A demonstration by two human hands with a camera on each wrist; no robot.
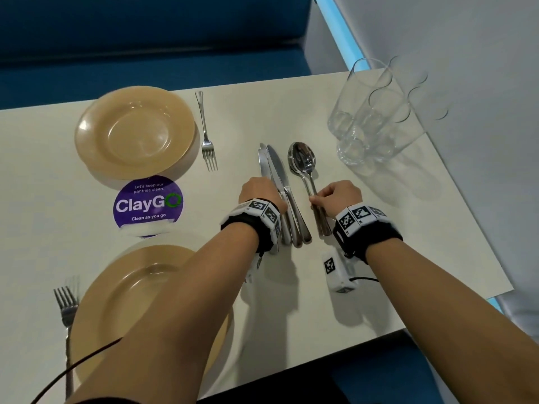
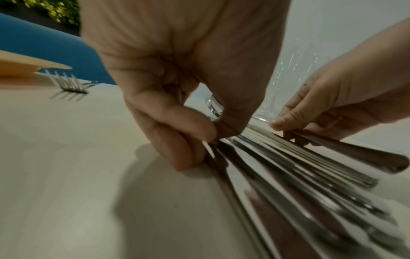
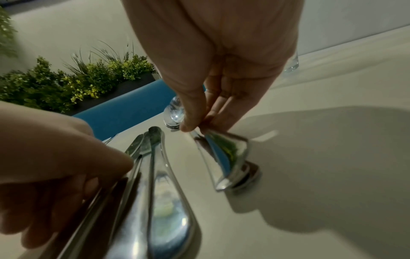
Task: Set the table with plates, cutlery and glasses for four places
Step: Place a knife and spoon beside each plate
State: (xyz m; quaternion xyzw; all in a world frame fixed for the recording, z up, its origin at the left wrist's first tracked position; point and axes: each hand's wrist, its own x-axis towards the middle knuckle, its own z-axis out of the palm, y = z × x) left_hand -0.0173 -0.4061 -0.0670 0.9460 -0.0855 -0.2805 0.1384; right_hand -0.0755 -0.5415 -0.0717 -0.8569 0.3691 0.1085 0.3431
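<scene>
Several knives (image 1: 277,176) lie stacked side by side mid-table, with a small stack of spoons (image 1: 303,161) just to their right. My left hand (image 1: 269,189) pinches a knife near where handle meets blade; thumb and fingers (image 2: 197,133) close on the metal. My right hand (image 1: 314,199) pinches the top spoon's handle (image 3: 221,154), whose end tilts up off the spoon below. A tan plate (image 1: 134,132) with a fork (image 1: 207,138) to its right sits at the far left. A second tan plate (image 1: 140,301) with a fork (image 1: 67,310) to its left sits near me.
Several clear glasses (image 1: 376,112) stand clustered at the far right of the table, just beyond the spoons. A purple round ClayGo sticker (image 1: 148,204) lies between the plates. Blue bench seating (image 1: 145,39) runs behind the table; the table edge (image 1: 481,243) is to the right.
</scene>
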